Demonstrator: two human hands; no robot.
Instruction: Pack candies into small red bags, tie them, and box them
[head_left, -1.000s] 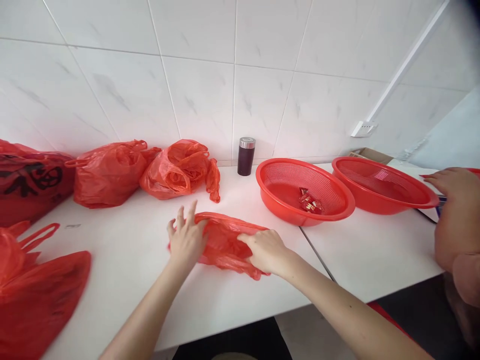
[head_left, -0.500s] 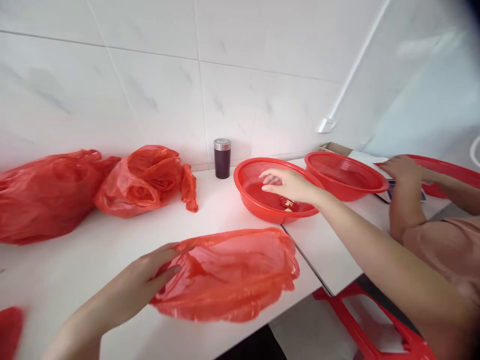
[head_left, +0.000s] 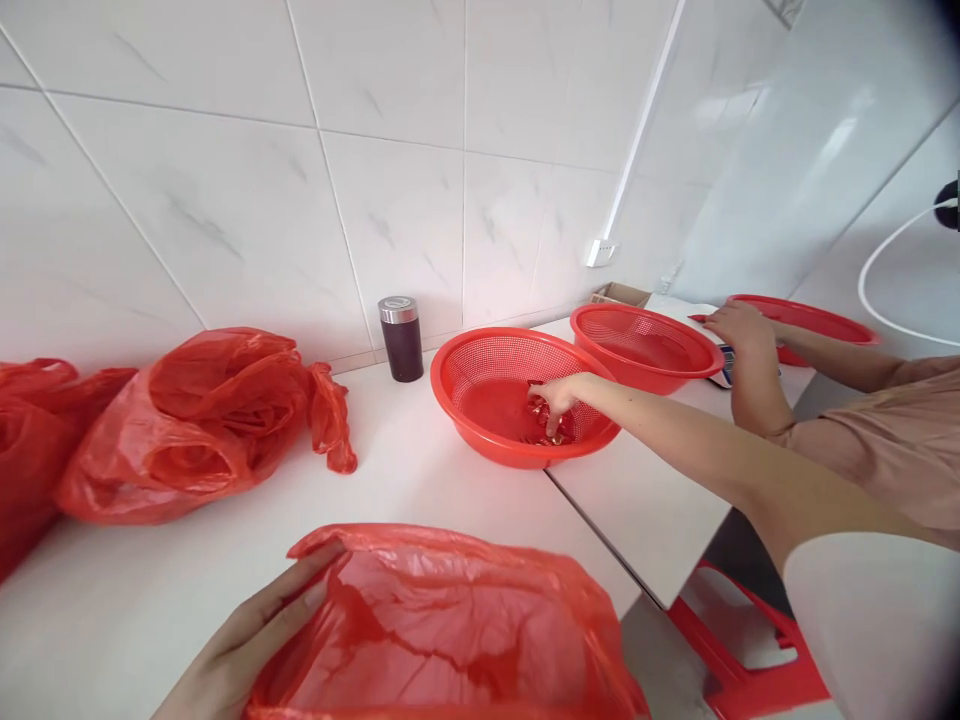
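My left hand (head_left: 251, 630) pinches the left edge of a red plastic bag (head_left: 450, 640), thumb on one side of the film and fingers on the other. The bag's mouth gapes upward at the table's front edge, and I see no contents in it. My right hand (head_left: 557, 398) reaches down into a red plastic colander (head_left: 480, 400). Its fingers curl round small shiny red packets (head_left: 540, 432) at the bottom right of the colander; how many it grips is hidden.
Bunched red plastic bags (head_left: 217, 420) lie at the left. A dark tumbler (head_left: 403, 345) stands by the tiled wall. Right of my colander are a second red colander (head_left: 645, 345) and a co-worker's hands (head_left: 742, 325) near another red basin (head_left: 806, 315). A red stool (head_left: 750, 660) stands below.
My right hand has lowered from above the colander to the packets inside. The bag in my left hand sits lower in view and opens wider. The view has shifted to the right.
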